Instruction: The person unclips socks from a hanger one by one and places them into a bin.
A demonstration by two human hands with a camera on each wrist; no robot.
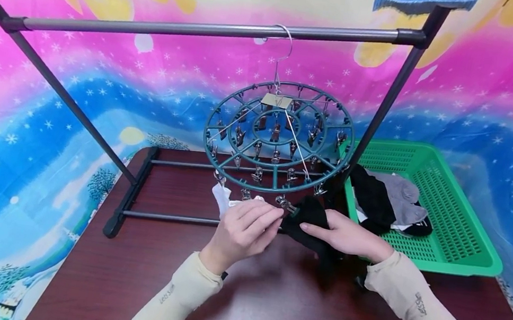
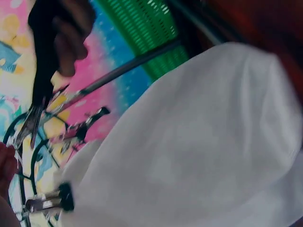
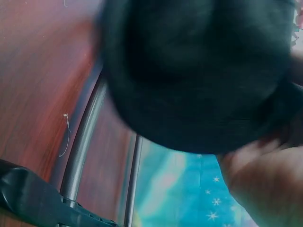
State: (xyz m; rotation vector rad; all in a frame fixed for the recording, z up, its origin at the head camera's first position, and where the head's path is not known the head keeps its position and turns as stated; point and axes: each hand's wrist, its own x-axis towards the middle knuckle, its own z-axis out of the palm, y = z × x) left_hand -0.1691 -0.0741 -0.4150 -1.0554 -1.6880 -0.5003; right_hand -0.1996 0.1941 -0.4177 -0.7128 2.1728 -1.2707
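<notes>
My left hand (image 1: 245, 230) is raised below the hanger's front rim, its fingertips pinching a metal clip (image 1: 286, 204). The clip's jaws are at the edge of a black sock (image 1: 307, 219). My right hand (image 1: 353, 235) holds this sock, thumb on the near side, the rest of it hanging down. In the right wrist view the black sock (image 3: 199, 94) covers much of the picture. Left of the clip, a white sock (image 1: 221, 198) hangs from the round green hanger (image 1: 274, 188), partly hidden behind my left hand; white cloth (image 2: 189, 132) fills much of the left wrist view.
The hanger hooks over the bar (image 1: 215, 30) of a dark metal rack, with several other clips dangling. A green basket (image 1: 464, 228) at right contains black socks (image 1: 372, 198) and grey socks (image 1: 403, 199). Beneath is a dark red table (image 1: 137, 273); a patterned cloth (image 1: 11, 119) hangs behind.
</notes>
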